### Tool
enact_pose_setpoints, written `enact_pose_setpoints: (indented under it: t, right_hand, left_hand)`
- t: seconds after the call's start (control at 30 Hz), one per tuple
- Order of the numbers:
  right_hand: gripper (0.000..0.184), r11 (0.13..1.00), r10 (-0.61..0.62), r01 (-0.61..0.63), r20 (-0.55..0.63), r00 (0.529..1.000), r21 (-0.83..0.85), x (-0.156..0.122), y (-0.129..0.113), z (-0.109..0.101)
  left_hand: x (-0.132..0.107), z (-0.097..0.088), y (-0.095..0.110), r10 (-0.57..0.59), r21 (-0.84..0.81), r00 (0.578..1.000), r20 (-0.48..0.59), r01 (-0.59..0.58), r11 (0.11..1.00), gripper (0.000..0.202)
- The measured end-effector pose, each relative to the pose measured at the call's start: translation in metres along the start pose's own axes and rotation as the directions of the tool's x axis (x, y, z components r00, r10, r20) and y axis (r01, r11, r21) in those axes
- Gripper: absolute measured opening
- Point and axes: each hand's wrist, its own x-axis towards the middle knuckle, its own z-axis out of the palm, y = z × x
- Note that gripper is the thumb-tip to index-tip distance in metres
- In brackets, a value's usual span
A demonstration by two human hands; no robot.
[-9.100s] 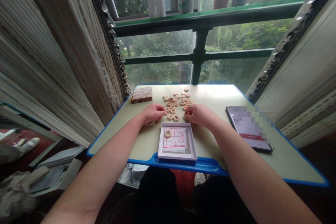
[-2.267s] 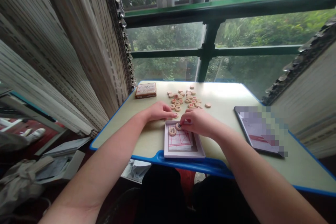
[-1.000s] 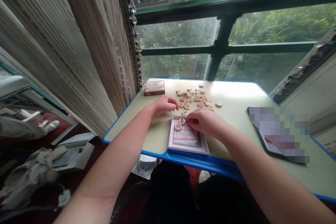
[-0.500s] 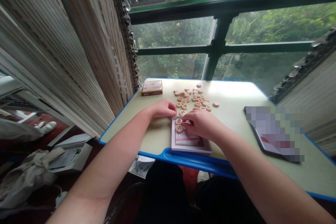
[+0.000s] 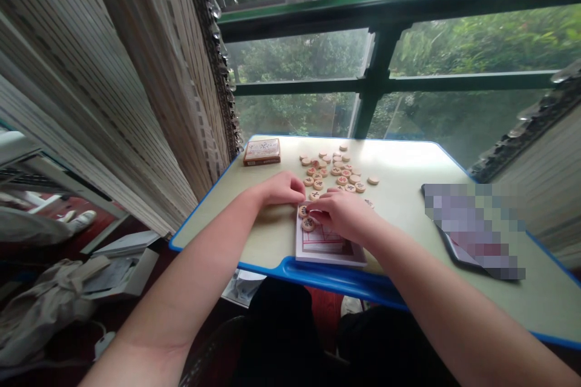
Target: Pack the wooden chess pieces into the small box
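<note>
Seen from a head-worn camera, a person's two bare hands work over a pale table (image 5: 263, 236) with a blue rim, set against a window. At the middle of the table's near edge, overlapping the blue trough there, sits a shallow white box (image 5: 298, 248). A sheet with red grid lines (image 5: 324, 247) lies inside it. Two round wooden pieces (image 5: 308, 224), marked with black characters, lie flat in its far left corner, one just nearer than the other.

The right hand (image 5: 334, 210) reaches over the box, its fingertips at the farther piece by that corner; whether they pinch it or only push it cannot be told. The left hand (image 5: 282, 188) is curled just beside the same corner, its fingertips at or very near the wall. It may be steadying the box, though its grip is hidden. The two hands are near each other but apart.

The box probably sits there for easy reach, and the corner walls likely help keep the pieces lined up.

Beyond the box, towards the middle of the far edge, are scattered loose pieces (image 5: 342, 180), some with red or black characters, others showing plain faces. A small printed box (image 5: 262, 151) rests by the far left corner. A dark-edged tablet (image 5: 447, 211), partly blurred out, lies near the right edge, seemingly out of the hands' way.
</note>
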Motion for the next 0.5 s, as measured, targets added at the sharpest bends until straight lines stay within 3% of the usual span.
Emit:
enact_pose_setpoints:
  t: [0.5]
  right_hand:
    - [0.022, 0.998, 0.041, -0.042, -0.022, 0.999, -0.036, 0.0042, -0.0039, 0.0012]
  left_hand:
    - [-0.0022, -0.0015, 0.0025, -0.021, -0.030, 0.999, 0.032, 0.022, 0.999, 0.015]
